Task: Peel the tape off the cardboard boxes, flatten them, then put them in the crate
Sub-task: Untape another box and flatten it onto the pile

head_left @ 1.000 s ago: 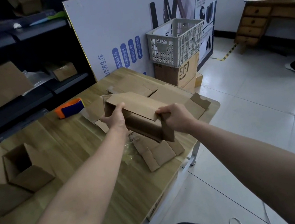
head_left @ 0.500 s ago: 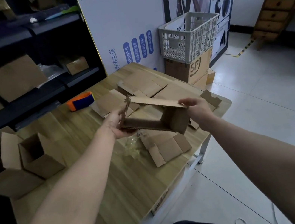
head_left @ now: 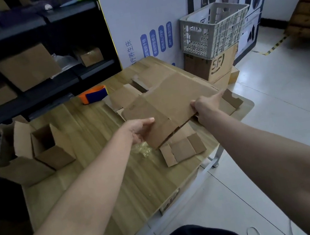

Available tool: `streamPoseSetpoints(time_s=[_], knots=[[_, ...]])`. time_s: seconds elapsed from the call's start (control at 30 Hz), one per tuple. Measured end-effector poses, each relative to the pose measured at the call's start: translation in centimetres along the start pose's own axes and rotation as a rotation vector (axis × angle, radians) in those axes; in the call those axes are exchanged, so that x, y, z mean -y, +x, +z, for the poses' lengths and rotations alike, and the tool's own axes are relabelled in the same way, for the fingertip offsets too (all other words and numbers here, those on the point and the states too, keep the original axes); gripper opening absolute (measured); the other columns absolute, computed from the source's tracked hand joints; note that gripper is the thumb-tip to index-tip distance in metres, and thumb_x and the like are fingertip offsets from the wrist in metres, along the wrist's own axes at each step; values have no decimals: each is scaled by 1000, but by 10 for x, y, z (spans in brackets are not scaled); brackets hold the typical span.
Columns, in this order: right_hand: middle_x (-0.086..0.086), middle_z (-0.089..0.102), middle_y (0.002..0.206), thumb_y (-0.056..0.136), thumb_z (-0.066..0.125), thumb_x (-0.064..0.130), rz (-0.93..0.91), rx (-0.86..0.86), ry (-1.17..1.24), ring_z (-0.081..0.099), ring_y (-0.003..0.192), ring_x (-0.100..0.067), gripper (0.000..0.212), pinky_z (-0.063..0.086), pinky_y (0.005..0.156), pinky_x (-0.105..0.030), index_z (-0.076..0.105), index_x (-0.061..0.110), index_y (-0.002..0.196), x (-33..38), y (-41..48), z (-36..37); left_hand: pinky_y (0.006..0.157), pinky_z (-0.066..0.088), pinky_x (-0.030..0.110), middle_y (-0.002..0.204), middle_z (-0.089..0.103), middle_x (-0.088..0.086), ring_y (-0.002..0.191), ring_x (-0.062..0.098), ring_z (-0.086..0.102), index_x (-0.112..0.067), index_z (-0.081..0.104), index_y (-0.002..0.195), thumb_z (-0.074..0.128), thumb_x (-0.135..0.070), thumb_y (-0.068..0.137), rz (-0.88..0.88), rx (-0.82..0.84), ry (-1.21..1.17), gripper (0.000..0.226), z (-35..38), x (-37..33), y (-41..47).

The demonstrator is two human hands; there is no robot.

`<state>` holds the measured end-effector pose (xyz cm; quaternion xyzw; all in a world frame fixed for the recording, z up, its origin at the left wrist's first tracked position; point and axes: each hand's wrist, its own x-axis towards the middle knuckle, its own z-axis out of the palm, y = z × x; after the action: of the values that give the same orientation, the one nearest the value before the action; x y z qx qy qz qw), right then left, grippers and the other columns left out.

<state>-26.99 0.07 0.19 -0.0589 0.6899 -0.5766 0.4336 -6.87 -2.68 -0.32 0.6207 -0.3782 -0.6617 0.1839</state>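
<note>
We record 1 flattened cardboard box [head_left: 168,102] held above the table [head_left: 90,180] at the centre of the frame, tilted slightly, its far edge higher. The left hand [head_left: 141,128] clamps the near left edge with the thumb on top; its fingers are hidden beneath the sheet. The right hand [head_left: 206,106] pinches the near right edge, with 1 finger extended along the board; the rest of that grip is covered by the cardboard.

The white crate [head_left: 215,28] stands at the upper right on a printed carton [head_left: 211,64], well apart from the held box. Its contents cannot be made out.

Below the held sheet lies another flat piece [head_left: 182,149], partly covered, and further flat cardboard [head_left: 123,98] shows behind it (the count is unclear). A crumpled clear wad [head_left: 143,150], probably tape, sits just beside the left wrist. At the left of the frame 1 open box [head_left: 51,148] stands upright with its flaps up. An orange and blue tape dispenser [head_left: 94,94] rests on the table's far side. The shelves [head_left: 10,31] at the upper left are dark and blurred.
</note>
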Motion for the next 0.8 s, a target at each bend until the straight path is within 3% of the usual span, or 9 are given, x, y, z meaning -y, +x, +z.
streamPoseSetpoints(time_s=[0.07,0.1,0.13,0.2,0.27,0.3,0.47,0.57,0.8], knots=[[-2,47,127,97,47,12,-78,159,-83,56,84,-14,47,53,80,-32,28,19,140,-5,0,1,99,43,41,152,29,13,132,33,40,-5,15,148,79,-35,74,64,-256,150,103,-20,11,9],[-3,45,132,94,51,5,-129,233,-154,56,90,-16,56,52,85,-36,27,20,142,-9,0,3,106,33,47,157,11,11,140,33,24,-12,-4,150,83,-39,67,110,-343,192,123,-32,16,12],[0,42,135,90,55,0,-171,291,-222,56,99,-18,73,50,93,-40,18,24,148,-13,1,5,109,28,49,158,4,9,143,31,18,-17,-10,150,85,-41,63,140,-374,213,131,-42,21,13],[0,37,145,87,59,-1,-207,372,-340,51,116,-21,86,45,100,-42,11,33,150,-22,-9,15,109,32,50,153,25,9,137,30,32,-15,8,151,87,-39,59,113,-257,163,123,-57,32,16],[1,38,145,88,60,1,-215,424,-392,49,112,-17,82,46,95,-34,15,30,150,-33,-18,26,90,51,49,123,60,12,106,27,62,-4,40,138,86,-28,60,57,-139,50,93,-67,42,13],[1,41,142,88,60,2,-219,438,-400,49,109,-16,79,46,92,-34,18,28,150,-39,-19,31,81,55,47,110,66,14,93,27,67,-2,49,130,85,-23,63,57,-158,3,78,-70,48,12],[-7,60,118,85,68,24,-112,489,-672,58,102,-24,49,48,85,-35,50,7,128,-62,-20,42,85,51,44,120,62,15,103,29,61,-1,49,125,81,-19,73,117,-396,-169,63,-74,57,17],[-11,63,113,85,68,29,-76,450,-757,60,102,-28,46,49,90,-38,57,1,120,-65,-14,41,88,50,49,121,60,15,105,31,61,-1,47,126,79,-17,76,115,-431,-234,62,-69,51,20],[-16,63,116,89,62,22,-220,337,-821,60,107,-30,33,49,86,-35,60,1,114,-40,21,4,100,43,49,129,57,17,118,31,54,0,49,130,67,-14,86,-51,-220,-11,49,-13,39,37]])
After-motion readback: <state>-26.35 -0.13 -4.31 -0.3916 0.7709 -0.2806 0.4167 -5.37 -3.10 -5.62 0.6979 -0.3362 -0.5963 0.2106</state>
